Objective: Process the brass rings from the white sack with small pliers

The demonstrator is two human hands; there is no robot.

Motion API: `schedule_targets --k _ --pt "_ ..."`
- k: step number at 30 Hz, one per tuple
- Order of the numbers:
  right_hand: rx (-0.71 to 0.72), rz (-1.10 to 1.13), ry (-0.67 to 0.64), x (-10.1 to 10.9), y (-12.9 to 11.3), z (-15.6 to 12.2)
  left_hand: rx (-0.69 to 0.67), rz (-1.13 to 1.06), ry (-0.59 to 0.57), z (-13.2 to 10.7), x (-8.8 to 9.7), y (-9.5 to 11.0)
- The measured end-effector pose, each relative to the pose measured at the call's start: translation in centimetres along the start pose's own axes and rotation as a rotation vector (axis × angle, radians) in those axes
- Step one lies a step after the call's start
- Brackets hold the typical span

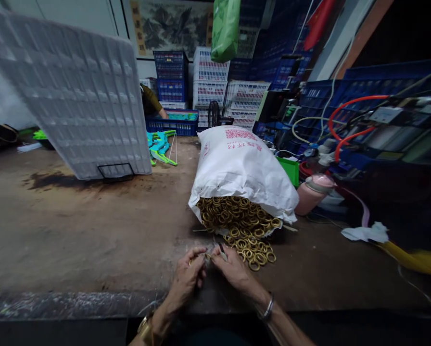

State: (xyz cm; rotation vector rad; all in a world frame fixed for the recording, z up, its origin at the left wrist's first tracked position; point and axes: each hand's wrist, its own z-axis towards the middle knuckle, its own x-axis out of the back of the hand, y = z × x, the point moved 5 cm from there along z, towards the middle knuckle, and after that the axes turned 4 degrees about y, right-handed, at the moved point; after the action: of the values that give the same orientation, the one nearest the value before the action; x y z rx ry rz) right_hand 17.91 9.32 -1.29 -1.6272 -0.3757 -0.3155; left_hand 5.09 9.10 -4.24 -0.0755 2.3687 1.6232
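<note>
Both hands meet at the near edge of the brown workbench [74,240]. My left hand [187,278] is closed, pinching a brass ring between thumb and fingers. My right hand [233,269] is closed too, gripping a small dark tool or part that I cannot make out. Their fingertips touch over a tiny piece. Just beyond them a white sack [237,168] lies on its side, and a heap of brass rings [242,226] spills from its open mouth toward my right hand.
A big white moulded tray [74,91] leans upright at the back left. A pink bottle [314,192], a green box [289,169] and red and white hoses [345,120] crowd the right. Stacked blue and white crates [208,81] stand behind; another person's arm [152,102] shows there.
</note>
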Motion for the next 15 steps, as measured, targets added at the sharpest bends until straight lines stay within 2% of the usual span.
schedule_targets --k 3,6,12,15 --pt "-0.067 0.144 -0.048 -0.6 0.4 -0.1 0.006 0.044 -0.019 0.0 0.0 0.0" --pt "-0.109 0.216 -0.046 -1.0 0.8 -0.1 -0.025 0.077 0.028 0.0 0.1 0.4" --pt "-0.107 0.178 -0.032 -1.7 1.2 0.4 -0.191 0.133 0.080 -0.1 0.1 1.4" --pt "-0.101 0.156 -0.022 -1.8 1.2 0.6 -0.105 0.125 0.028 -0.3 0.0 0.9"
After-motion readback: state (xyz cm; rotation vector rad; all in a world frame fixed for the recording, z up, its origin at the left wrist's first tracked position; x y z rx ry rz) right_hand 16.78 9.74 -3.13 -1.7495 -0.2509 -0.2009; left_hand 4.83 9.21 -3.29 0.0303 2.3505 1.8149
